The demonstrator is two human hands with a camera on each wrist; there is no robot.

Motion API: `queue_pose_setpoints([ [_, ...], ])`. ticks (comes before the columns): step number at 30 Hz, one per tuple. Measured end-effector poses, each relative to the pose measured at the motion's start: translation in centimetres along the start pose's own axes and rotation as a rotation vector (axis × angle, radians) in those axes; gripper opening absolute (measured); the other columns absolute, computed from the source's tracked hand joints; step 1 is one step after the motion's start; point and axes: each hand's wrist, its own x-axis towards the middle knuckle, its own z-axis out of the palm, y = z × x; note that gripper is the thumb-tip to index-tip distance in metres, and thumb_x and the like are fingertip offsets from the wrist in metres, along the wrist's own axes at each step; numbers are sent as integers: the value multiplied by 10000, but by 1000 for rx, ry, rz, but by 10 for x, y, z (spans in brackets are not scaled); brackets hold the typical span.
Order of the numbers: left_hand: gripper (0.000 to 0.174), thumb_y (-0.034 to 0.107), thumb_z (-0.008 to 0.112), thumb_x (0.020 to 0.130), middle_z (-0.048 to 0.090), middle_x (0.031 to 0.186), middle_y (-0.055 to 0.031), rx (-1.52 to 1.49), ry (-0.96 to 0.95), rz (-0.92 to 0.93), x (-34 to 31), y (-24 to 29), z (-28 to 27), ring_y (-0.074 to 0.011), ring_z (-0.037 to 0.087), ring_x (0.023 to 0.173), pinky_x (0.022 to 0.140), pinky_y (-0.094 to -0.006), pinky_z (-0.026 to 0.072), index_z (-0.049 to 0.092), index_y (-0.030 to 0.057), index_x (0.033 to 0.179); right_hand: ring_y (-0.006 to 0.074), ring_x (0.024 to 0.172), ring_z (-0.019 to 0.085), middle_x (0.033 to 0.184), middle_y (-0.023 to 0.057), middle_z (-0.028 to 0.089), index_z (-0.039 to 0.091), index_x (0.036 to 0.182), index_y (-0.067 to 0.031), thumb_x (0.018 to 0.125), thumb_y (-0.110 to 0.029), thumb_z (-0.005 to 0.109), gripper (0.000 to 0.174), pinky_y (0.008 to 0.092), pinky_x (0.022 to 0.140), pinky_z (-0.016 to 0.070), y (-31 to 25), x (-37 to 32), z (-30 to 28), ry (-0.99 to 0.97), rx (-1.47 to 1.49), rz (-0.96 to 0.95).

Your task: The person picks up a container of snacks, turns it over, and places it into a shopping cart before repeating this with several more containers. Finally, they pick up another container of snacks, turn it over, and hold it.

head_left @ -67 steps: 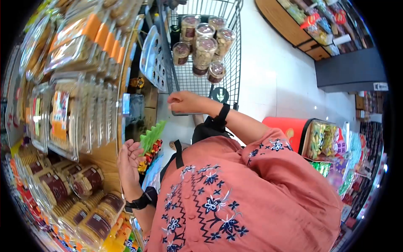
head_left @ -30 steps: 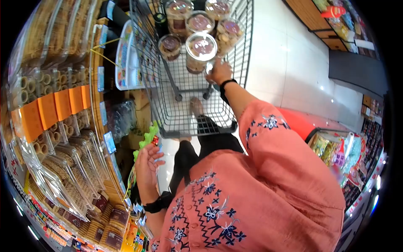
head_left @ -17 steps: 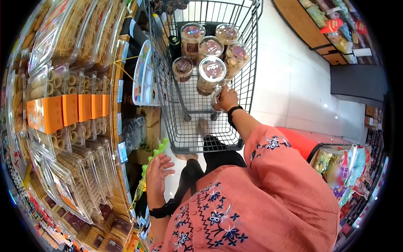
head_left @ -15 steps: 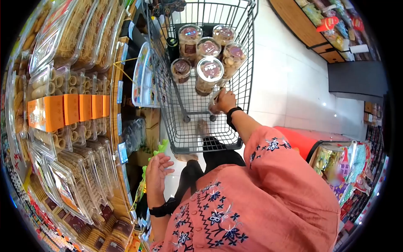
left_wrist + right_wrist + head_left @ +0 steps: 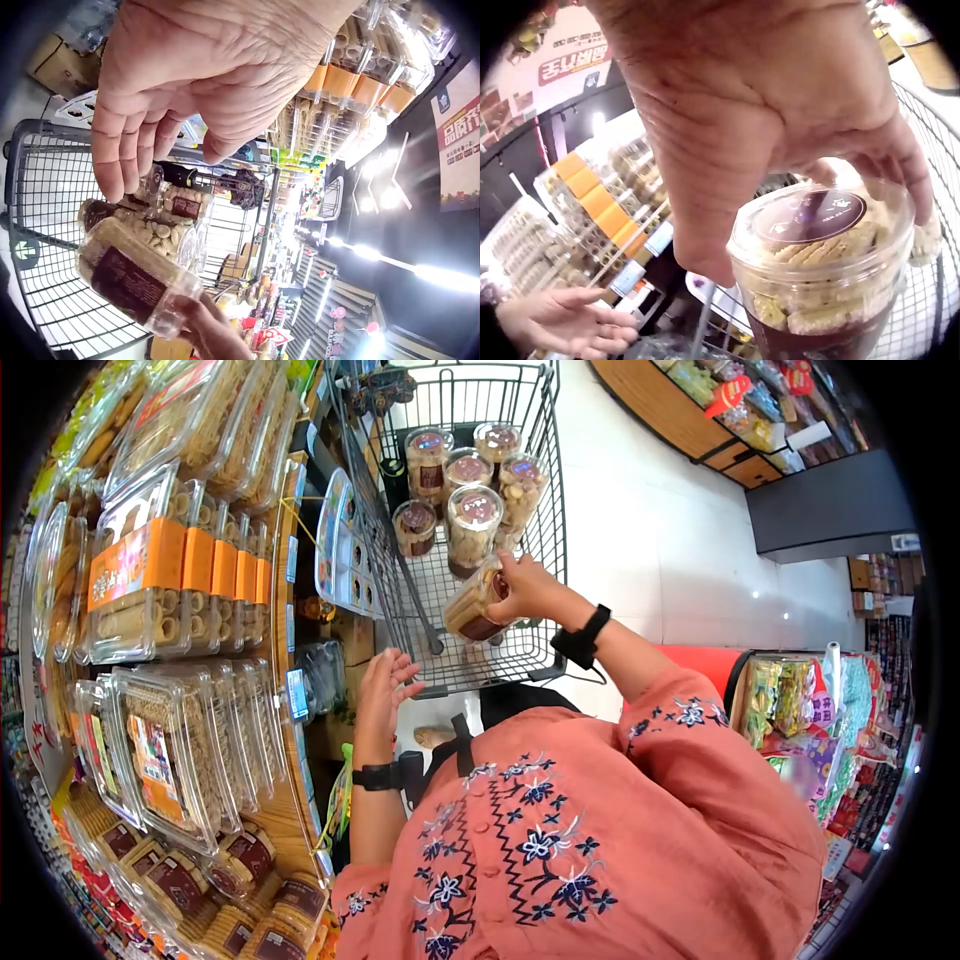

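Fingers of the right hand [image 5: 525, 588] clamp a clear plastic, maroon-labelled round tub [image 5: 468, 605] by its lid, tilted beneath them over the grey wire cart [image 5: 52, 129]; the left hand [image 5: 384, 692] hangs relaxed. Likely mid-transfer; the next move needs steady grip.

The shop is bright throughout. In the left wrist view, white strip lights [image 5: 446, 277] at far right burn out into glare. The floor [image 5: 690, 540] throws back small shining spots, and the clear boxes [image 5: 165, 745] on the left glint. Black corners frame every view; the head view bows the shelf [image 5: 283, 810]. Up close, the jar [image 5: 821, 255] catches pale highlights, while the small print on the far poster [image 5: 559, 67] seems too soft to read.
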Motion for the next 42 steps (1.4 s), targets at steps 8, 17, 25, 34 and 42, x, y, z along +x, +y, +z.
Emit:
queue_pose_setpoints([
  [8,855,655,368,1051,523,1485,-207,-206,-213,18,-13,41,44,-340,516,1371,1062,-516,494,283,-8,1585,282,1120,619,1248,229,620,343,1536,34,764,-391,776,982,372,983,509,-76,-48,-107,-191,344,-382],
  [17,896,731,321,1023,476,1564,-156,-438,-345,246,-101,81,37,-305,491,1412,1168,-473,387,380,21,1567,296,1067,661,1142,184,671,443,1509,-18,837,-552,725,904,388,893,533,-186,-64,-163,-232,24,-552],
  [25,896,735,444,985,483,1553,-150,-375,-189,665,-175,93,13,-338,519,1386,1109,-560,463,346,73,1580,308,1126,654,1332,191,633,517,1487,-80,822,-785,609,973,368,828,564,-283,-62,-171,-237,-32,-704],
  [34,835,716,431,989,546,1484,-165,-447,-30,815,-225,99,-12,-381,609,1270,904,-607,579,379,102,1553,380,1183,648,1404,264,577,560,1466,-73,712,-898,624,1119,417,798,600,-369,-74,-161,-367,-19,-864],
  [42,782,685,464,980,492,1509,-194,-707,-152,879,-274,103,-27,-479,530,1303,850,-639,593,385,163,1556,381,1462,400,1577,269,416,401,1543,27,893,-807,527,1065,481,1209,319,-433,-104,-167,-322,-196,-1183],
])
